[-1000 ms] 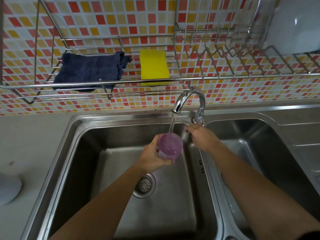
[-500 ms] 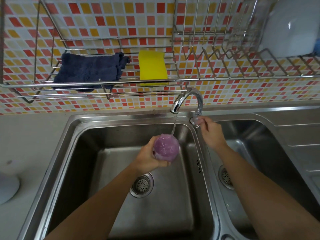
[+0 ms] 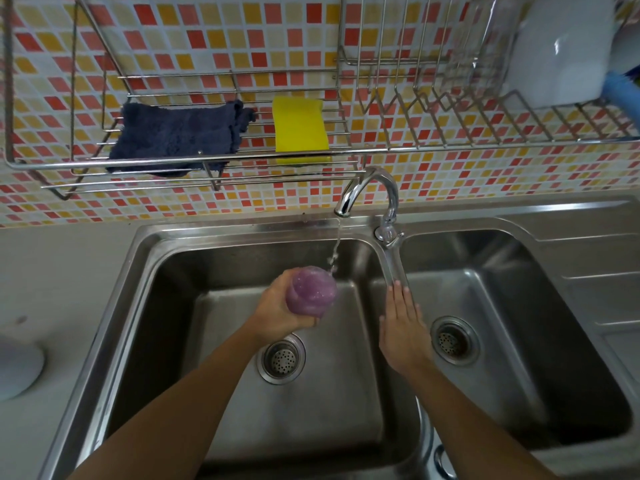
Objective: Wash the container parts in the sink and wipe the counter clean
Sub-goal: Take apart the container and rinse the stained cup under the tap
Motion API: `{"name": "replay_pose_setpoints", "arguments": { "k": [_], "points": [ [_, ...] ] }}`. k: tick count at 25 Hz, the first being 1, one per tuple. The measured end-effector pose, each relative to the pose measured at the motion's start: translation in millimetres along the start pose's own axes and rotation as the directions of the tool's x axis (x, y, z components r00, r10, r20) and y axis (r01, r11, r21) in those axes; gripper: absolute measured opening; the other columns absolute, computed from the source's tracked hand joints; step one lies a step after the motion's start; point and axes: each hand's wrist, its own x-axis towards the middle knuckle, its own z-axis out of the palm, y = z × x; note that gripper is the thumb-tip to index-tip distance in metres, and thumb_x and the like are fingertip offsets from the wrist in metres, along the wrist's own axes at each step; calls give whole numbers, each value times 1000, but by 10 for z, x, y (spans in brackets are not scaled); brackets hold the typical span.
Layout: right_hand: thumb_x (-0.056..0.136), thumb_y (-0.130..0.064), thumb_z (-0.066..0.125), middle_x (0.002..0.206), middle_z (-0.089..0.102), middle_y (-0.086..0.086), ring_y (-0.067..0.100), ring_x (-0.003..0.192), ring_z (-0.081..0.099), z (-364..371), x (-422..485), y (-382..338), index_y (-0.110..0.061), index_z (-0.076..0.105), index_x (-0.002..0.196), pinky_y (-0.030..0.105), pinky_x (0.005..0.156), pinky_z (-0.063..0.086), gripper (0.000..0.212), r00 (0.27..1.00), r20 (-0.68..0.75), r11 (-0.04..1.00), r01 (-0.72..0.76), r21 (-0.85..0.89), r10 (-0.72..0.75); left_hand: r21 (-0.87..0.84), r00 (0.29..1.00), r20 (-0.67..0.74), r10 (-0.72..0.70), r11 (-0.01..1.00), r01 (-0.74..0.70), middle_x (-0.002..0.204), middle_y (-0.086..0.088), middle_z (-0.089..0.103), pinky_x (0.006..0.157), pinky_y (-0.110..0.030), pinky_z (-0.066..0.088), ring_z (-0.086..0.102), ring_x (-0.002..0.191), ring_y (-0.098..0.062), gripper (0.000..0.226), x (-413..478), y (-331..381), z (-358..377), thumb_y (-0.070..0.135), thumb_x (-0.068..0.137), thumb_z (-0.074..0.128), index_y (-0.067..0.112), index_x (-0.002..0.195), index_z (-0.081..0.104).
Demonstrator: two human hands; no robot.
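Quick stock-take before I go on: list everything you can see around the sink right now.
container part: one, purple, under the tap's water stream
tap: one, chrome, behind the sink's divider, running
sink: one with two basins, steel, a drain in each
counter: one, grey, left of the sink
wall rack: one, steel wire, on the tiled wall above the sink
cloth: one, dark blue, on the rack's left part
sponge: one, yellow, on the rack right of the cloth
dish: one, white, upper right in the rack
round object: one, pale grey, on the counter, cut off by the left edge
left hand: grips the container part
right hand: fingers straight, over the divider
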Motion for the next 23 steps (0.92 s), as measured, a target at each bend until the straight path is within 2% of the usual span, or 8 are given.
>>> {"name": "replay_pose_setpoints", "arguments": {
  "k": [4, 6, 8, 13, 17, 20, 22, 23],
  "points": [
    [88, -6, 39, 156, 4, 16, 31, 144, 2, 43, 4, 21, -1, 3, 144, 39, 113, 4, 67, 1000, 7, 1000, 11, -28, -11, 422, 996, -85, 34, 907, 5, 114, -4, 47, 87, -31, 46, 49, 102, -21, 86, 5, -122, -89, 17, 52, 82, 23, 130, 47],
    [84, -4, 46, 154, 16, 19, 34, 142, 13, 42, -11, 9, 2, 13, 143, 41, 111, 12, 68, 1000, -22, 998, 15, -56, -16, 614, 995, -57, 82, 788, -30, 121, -10, 45, 95, -36, 44, 43, 108, -28, 87, 0, -143, -142, 16, 56, 78, 18, 136, 43],
    [86, -6, 44, 154, 15, 18, 33, 143, 11, 43, -11, -3, 2, 14, 144, 40, 112, 9, 65, 1000, -9, 998, 22, -50, -23, 753, 994, -14, 111, 655, -63, 129, -10, 41, 97, -41, 42, 37, 114, -30, 85, -8, -167, -196, 15, 62, 73, 19, 139, 38],
    [94, -13, 32, 157, 0, 15, 29, 145, -3, 22, 9, 15, -1, 3, 145, 38, 115, 2, 61, 999, 0, 997, 49, -63, -49, 879, 972, 48, 230, 453, -150, 133, -9, 42, 92, -45, 38, 31, 121, -29, 81, -45, -124, -310, 3, 67, 69, 23, 139, 38],
    [96, -18, 26, 157, 1, 13, 25, 145, -2, -19, 25, 5, -2, 4, 146, 38, 118, 5, 57, 998, 50, 1000, 28, -4, -28, 953, 892, 179, 415, 153, -263, 119, -9, 58, 79, -47, 50, 34, 115, -28, 88, -69, -61, -442, 9, 44, 85, 19, 126, 54],
    [94, -21, 29, 145, 36, 18, 31, 135, 33, -332, 14, -158, -1, 32, 139, 38, 109, 34, 50, 982, -179, 947, 1, 323, 60, 943, 841, 295, 453, 1, -332, 121, -10, 60, 80, -46, 51, 38, 117, -30, 90, -108, 54, -550, 12, 41, 86, 17, 125, 56],
    [92, -22, 34, 119, 52, 17, 30, 111, 51, -770, 74, -382, -2, 48, 122, 36, 95, 42, 39, 898, -425, 856, 132, 500, 110, 947, 872, 257, 416, 72, -313, 127, -10, 56, 86, -47, 49, 40, 121, -32, 91, -148, 184, -633, 16, 45, 87, 18, 129, 52],
    [92, -21, 36, 111, 53, 17, 28, 102, 53, -1070, 135, -530, -2, 50, 115, 35, 91, 44, 33, 831, -542, 810, 230, 539, 125, 935, 893, 185, 410, 205, -288, 131, -9, 51, 92, -48, 46, 39, 124, -32, 89, -159, 239, -692, 18, 51, 85, 20, 132, 47]
  ]
}}
